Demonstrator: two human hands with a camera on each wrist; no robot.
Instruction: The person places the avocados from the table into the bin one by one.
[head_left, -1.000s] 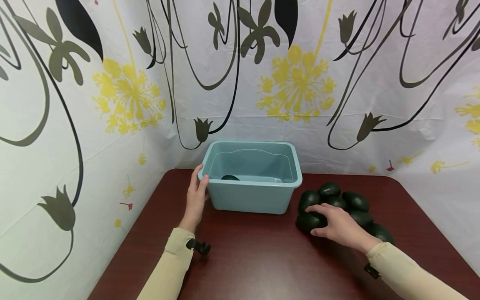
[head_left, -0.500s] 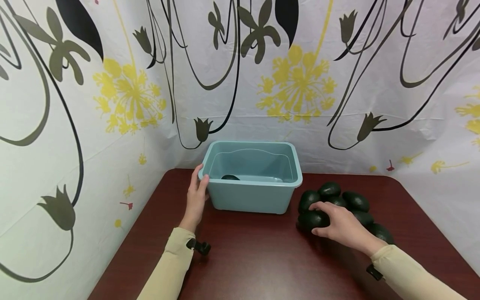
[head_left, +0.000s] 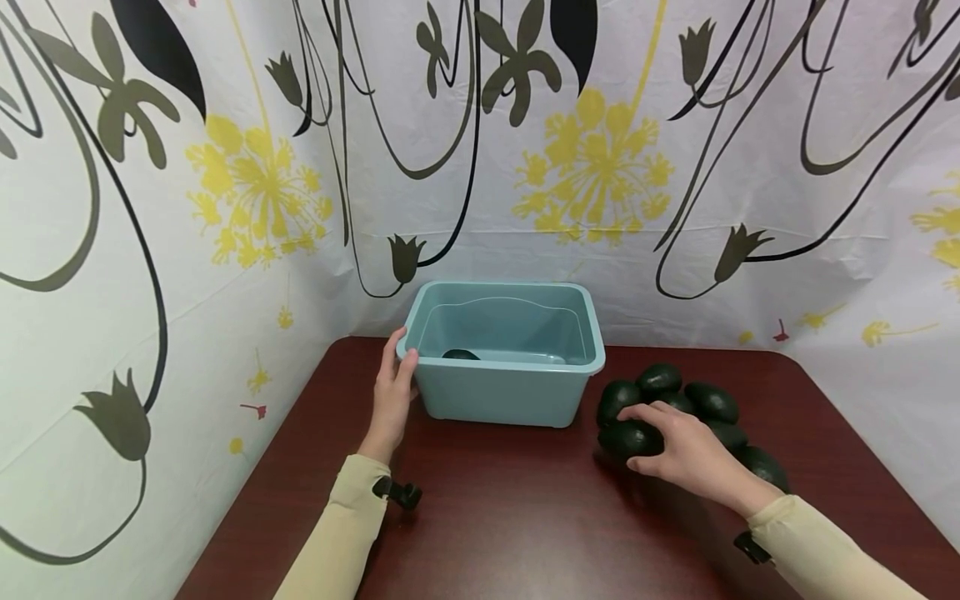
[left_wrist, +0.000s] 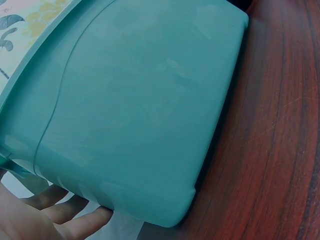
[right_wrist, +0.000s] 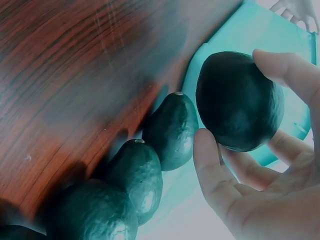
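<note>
A light blue plastic bin (head_left: 498, 396) stands at the back of the table. My left hand (head_left: 390, 400) holds it at the front left corner, fingers along the outer wall below the rim, as the left wrist view also shows. One dark green avocado (head_left: 460, 355) shows inside it, partly hidden by the front wall. To the right, my right hand (head_left: 690, 454) grips a dark avocado (right_wrist: 240, 100) between thumb and fingers, at the front of a cluster. In the right wrist view other avocados (right_wrist: 172, 132) lie on the table beyond the held one.
The cluster of several avocados (head_left: 711, 402) lies right of the bin, partly covered by the right hand. The reddish-brown wooden table (head_left: 517, 508) ends close behind the bin, where a patterned white cloth (head_left: 480, 208) hangs at the back and left.
The right hand, with the avocado in its grasp, has shifted slightly up and to the right. The left hand and the bin have stayed put.
</note>
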